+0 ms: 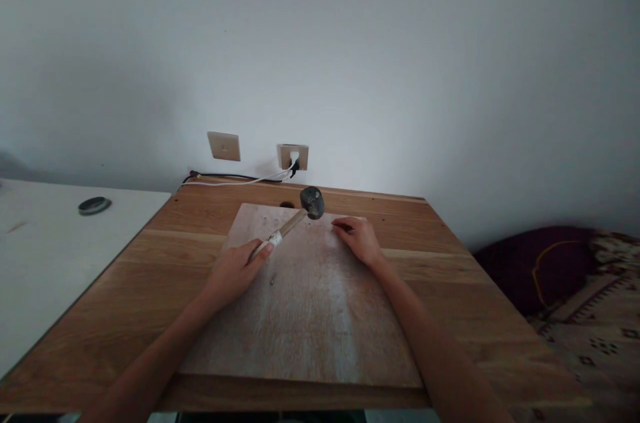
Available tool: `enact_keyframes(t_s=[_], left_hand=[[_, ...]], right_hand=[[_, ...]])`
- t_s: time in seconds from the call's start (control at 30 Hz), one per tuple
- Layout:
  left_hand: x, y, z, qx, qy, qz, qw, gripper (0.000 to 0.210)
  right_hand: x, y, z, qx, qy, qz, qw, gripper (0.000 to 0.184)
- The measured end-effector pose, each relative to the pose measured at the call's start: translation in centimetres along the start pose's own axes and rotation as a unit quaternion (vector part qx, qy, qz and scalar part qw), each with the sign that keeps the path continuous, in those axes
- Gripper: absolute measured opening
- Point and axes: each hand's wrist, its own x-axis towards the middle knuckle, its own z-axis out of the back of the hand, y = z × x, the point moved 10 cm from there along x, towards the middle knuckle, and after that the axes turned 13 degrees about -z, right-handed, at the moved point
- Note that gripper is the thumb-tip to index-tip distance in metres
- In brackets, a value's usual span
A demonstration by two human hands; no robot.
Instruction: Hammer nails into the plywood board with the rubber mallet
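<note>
My left hand (pixel 243 266) is closed round the handle of a rubber mallet (pixel 313 203). Its dark head is tilted up over the far part of a pale wooden board (pixel 305 316). Near the board's far right corner is my right hand (pixel 359 236), with thumb and fingertips pinched together. Whatever those fingers hold, if anything, is too small to make out. A small thin piece (pixel 273 279), perhaps a nail, lies on the board by my left hand. Several small dark marks dot the board's far side.
The board lies on a wooden table (pixel 165 276) against a white wall. A socket (pixel 300 158) has a plug and cables (pixel 240 181) along the table's back edge. On the left, a white table (pixel 45 263) holds a round dish (pixel 95 205). Patterned fabric (pixel 595 323) sits at right.
</note>
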Motion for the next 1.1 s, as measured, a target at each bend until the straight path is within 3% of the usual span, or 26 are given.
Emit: enact_keyframes(t_s=[0.23,0.47,0.57,0.7,0.83,0.93,1.0,1.03,1.1], left_hand=[[0.0,-0.7,0.1,-0.003,0.013,-0.002,1.000,0.046],[2.2,-3.8,-0.5,-0.013,0.041,-0.031,0.999,0.046],[2.8,-4.2,-1.2,-0.006,0.053,-0.037,0.998,0.046],[2.4,-3.6,-1.8,-0.005,0.056,-0.033,0.998,0.047],[1.8,-3.2,-1.8,0.012,0.071,-0.029,0.997,0.045],[1.6,-3.2,-1.7,0.009,0.073,-0.029,0.997,0.044],[1.6,-3.2,-1.7,-0.007,0.064,-0.035,0.997,0.044],[1.6,-3.2,-1.7,-0.016,0.058,-0.037,0.997,0.044],[1.6,-3.1,-1.6,-0.034,0.044,-0.043,0.998,0.043]], right_hand=[[-0.2,0.9,-0.6,-0.026,0.013,0.015,0.999,0.011],[0.0,0.4,-0.6,-0.043,0.018,-0.003,0.999,0.007],[0.0,-0.8,-0.4,-0.021,0.039,-0.030,0.999,0.018],[0.2,-2.9,1.0,0.027,0.025,-0.075,0.996,0.049],[0.4,-3.4,3.1,0.038,-0.002,-0.078,0.996,0.050],[-0.1,-1.1,5.1,0.027,-0.018,-0.055,0.998,0.027],[-1.3,2.3,5.8,0.018,-0.032,-0.016,0.999,0.014],[-2.2,4.8,5.2,0.007,-0.018,0.026,0.999,0.014],[-5.2,10.8,2.1,-0.035,0.061,0.169,0.983,0.008]])
